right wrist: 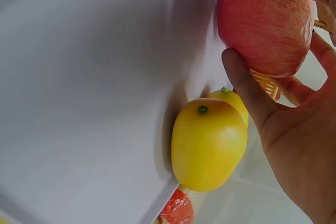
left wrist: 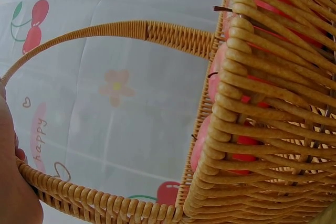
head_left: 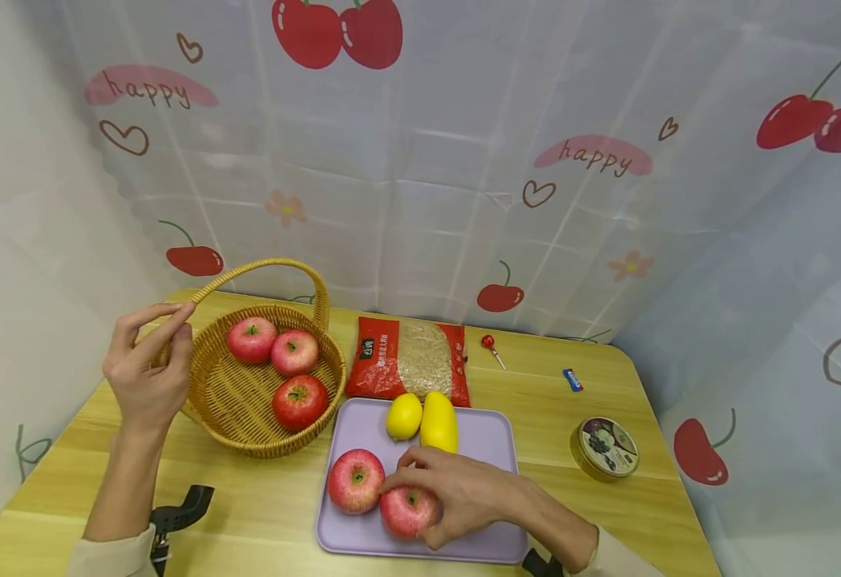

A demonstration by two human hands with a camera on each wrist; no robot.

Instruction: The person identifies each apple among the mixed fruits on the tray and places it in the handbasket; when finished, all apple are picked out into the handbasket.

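- The right hand [head_left: 463, 493] was curled around a red apple [head_left: 409, 511] at the near end of the purple tray [head_left: 492, 449].
- A second apple [head_left: 355, 479] sat just beside it on the tray.
- Farther back on the tray lay a lemon [head_left: 404, 416] and a long yellow fruit [head_left: 438, 422], touching each other.
- The left hand [head_left: 149, 369] pinched the handle [head_left: 261, 268] of the woven basket [head_left: 240, 401] on the wooden table [head_left: 550, 409].
- Three red apples [head_left: 293, 353] sat in the basket.
- A red bag of grain [head_left: 409, 361] lay behind the tray.
- A round tin [head_left: 604, 447] stood to the right, well apart.
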